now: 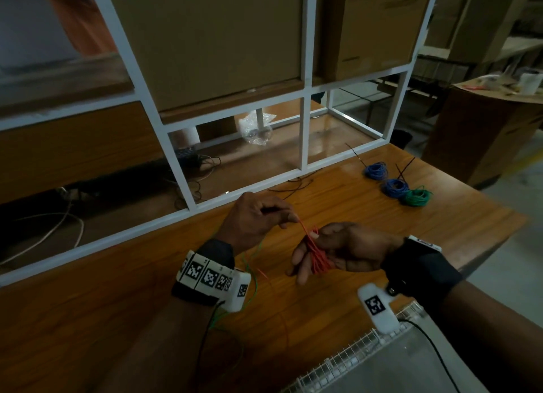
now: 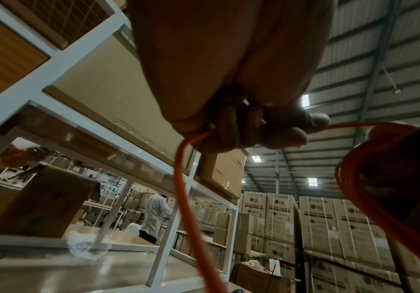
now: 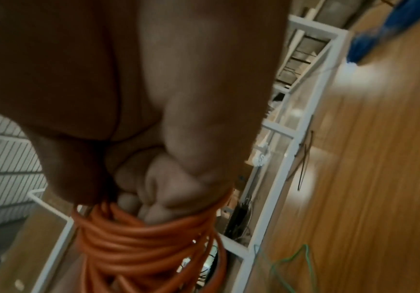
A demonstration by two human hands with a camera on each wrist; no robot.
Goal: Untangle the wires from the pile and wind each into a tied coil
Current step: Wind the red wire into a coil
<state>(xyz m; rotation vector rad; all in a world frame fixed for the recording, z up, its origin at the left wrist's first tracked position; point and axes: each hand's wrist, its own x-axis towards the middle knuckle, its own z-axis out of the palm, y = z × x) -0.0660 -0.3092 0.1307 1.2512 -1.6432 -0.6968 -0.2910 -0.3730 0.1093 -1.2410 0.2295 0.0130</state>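
A red-orange wire coil (image 1: 316,254) is wound in several turns around the fingers of my right hand (image 1: 332,251), held above the wooden table (image 1: 352,222). The right wrist view shows those loops (image 3: 138,237) wrapped round the fingers. My left hand (image 1: 264,219) pinches the free strand of the same wire (image 2: 184,198) between thumb and fingertips, just left of the coil. A loose green wire (image 1: 249,278) trails on the table under my left wrist. Two blue coils (image 1: 376,169) (image 1: 395,187) and a green coil (image 1: 415,197) lie at the far right.
Black cable ties (image 1: 296,184) lie near the white metal frame (image 1: 305,99) along the table's back. A wire-mesh basket (image 1: 367,360) sits at the near right edge. Cardboard boxes (image 1: 205,40) stand behind the frame. A person in white (image 2: 156,214) stands far off.
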